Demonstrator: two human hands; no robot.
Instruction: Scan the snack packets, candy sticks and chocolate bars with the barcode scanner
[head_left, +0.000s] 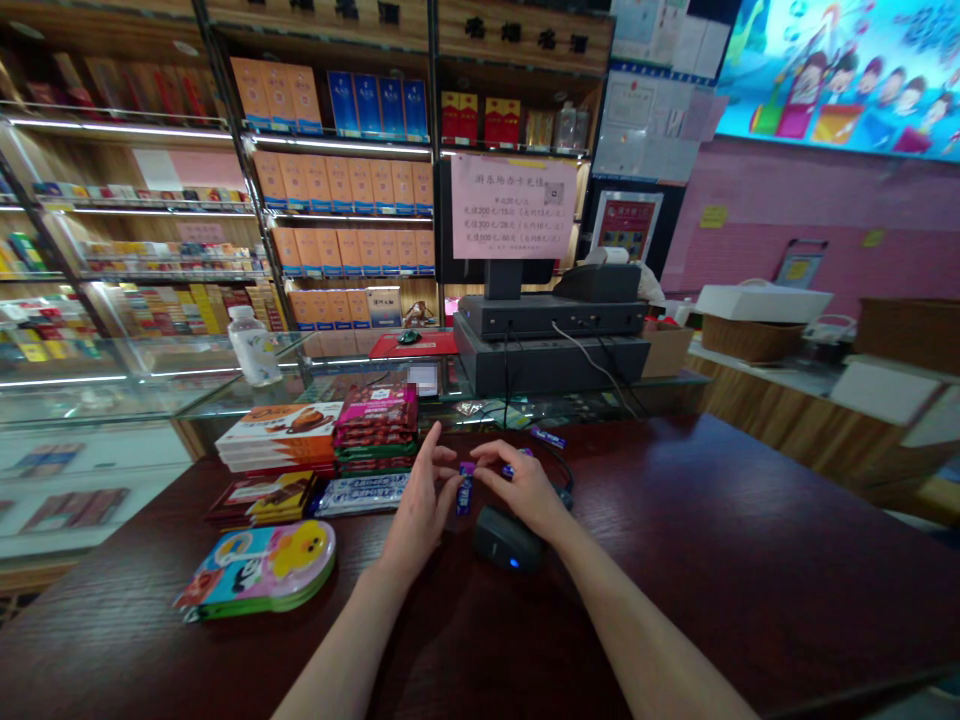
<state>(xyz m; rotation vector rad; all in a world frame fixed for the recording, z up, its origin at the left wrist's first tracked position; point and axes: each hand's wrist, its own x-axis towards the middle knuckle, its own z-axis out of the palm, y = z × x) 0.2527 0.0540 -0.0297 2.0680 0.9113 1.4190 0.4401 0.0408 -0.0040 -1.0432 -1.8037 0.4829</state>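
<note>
A small purple-and-blue wrapped stick pack (464,492) is upright in view between my two hands, over the dark counter. My left hand (421,510) has its thumb at the pack's left edge, with the index finger raised. From the other side, my right hand (526,492) bends its thumb and index finger to the pack's upper end. Under my right hand lies a black barcode scanner (507,540) with a blue light. Another purple pack (517,462) is partly hidden behind the right fingers, and one more small pack (548,438) lies farther back.
Left of my hands are white-and-orange boxes (277,432), stacked pink-and-brown packets (376,415), blue-white bars (364,493), yellow-brown chocolate packs (262,497) and duck-shaped booklets (262,565). A cash register (551,355) and a plastic bottle (253,347) stand behind, on glass.
</note>
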